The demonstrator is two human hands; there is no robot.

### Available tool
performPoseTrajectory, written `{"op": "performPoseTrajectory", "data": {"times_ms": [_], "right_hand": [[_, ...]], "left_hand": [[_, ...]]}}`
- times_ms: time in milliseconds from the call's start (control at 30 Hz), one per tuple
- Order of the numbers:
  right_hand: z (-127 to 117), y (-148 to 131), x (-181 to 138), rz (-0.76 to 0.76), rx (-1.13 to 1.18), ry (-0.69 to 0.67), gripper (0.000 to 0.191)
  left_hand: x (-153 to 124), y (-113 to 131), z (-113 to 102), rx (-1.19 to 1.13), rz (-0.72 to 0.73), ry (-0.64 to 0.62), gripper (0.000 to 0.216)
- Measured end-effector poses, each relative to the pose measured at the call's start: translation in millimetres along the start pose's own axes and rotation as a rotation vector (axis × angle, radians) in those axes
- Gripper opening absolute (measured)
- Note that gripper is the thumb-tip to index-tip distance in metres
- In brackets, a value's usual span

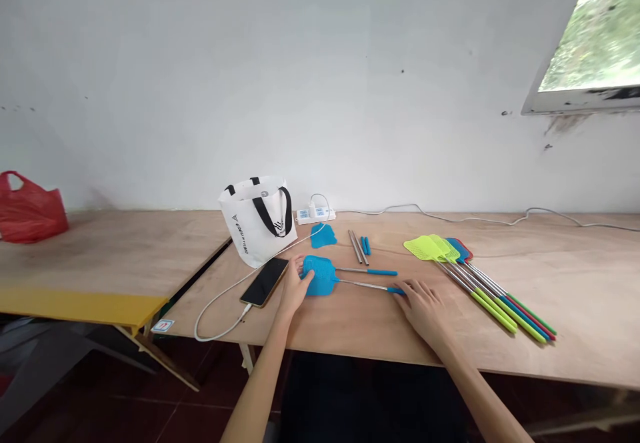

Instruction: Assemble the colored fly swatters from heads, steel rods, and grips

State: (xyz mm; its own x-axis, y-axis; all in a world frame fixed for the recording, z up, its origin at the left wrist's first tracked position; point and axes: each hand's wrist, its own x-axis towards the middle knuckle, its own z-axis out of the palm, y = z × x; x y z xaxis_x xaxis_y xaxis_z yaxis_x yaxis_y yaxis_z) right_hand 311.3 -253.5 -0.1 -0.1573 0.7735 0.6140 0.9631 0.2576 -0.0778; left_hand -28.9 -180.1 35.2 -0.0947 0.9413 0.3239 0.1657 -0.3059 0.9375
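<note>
Two blue fly swatters (323,275) lie side by side on the wooden table (575,296), heads to the left. My left hand (295,288) rests on the near swatter's blue head, fingers curled over its edge. My right hand (423,303) lies on the blue handle end (395,289) of the near swatter, fingers spread flat. A loose blue swatter head (323,235) lies further back, with two metal rods (356,247) and small blue grips (365,245) beside it.
A row of assembled swatters, green, blue and red (480,279), lies at the right. A phone (265,281) on a white cable sits left of my hand. A white tote bag (257,219) and power strip (315,214) stand behind. A red bag (30,208) is far left.
</note>
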Motion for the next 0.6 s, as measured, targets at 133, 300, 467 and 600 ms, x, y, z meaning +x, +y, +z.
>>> {"op": "performPoseTrajectory", "data": {"times_ms": [133,300,467,600], "right_hand": [[-1,19,-2,0.076,-0.091,0.004,0.029],[-6,14,-1,0.097,-0.188,-0.034,0.03],[-8,7,1,0.077,-0.107,-0.021,0.028],[-11,7,2,0.06,-0.07,-0.005,0.029]], "left_hand": [[-1,-6,-5,0.308,0.077,-0.02,0.042],[-8,-7,-11,0.612,0.137,-0.197,0.031],[-10,-3,-19,0.556,0.106,-0.247,0.041],[-9,1,-22,0.642,0.119,-0.274,0.039]]}}
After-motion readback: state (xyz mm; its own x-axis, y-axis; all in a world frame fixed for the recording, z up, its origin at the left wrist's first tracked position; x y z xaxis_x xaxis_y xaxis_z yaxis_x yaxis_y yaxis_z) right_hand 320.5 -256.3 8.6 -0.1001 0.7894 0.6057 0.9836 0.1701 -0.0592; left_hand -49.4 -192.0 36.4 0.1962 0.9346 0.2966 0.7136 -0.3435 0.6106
